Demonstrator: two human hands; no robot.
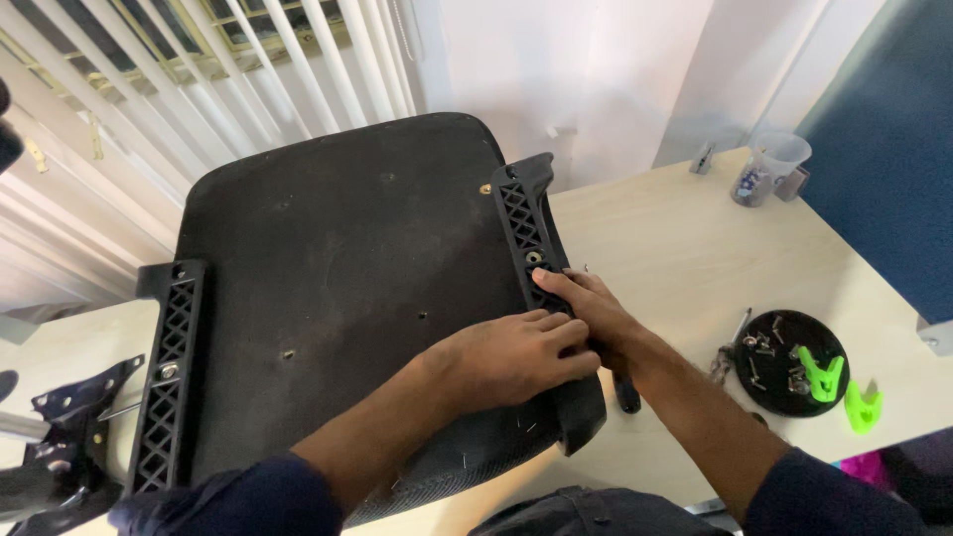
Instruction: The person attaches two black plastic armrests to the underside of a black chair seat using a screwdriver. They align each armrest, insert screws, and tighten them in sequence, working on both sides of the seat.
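Head view, what have you got?

— I see an upturned black chair seat lying on a pale wooden table. My left hand lies flat on the seat's underside, fingers together, pressing rather than gripping. My right hand is just beside it, fingers curled onto the right armrest bracket, a black lattice strip at about 2 o'clock from the seat's middle. Whether that hand holds anything small, I cannot tell.

— And the other side?

— A matching left bracket sits at 8 o'clock, with a black metal base plate beyond it.

— The room?

— White vertical blinds at 11 o'clock, a white wall at 12, a blue partition at 2. On the table at 4 o'clock there is a round black tray of screws with green clips, and a clear cup at 1 o'clock.
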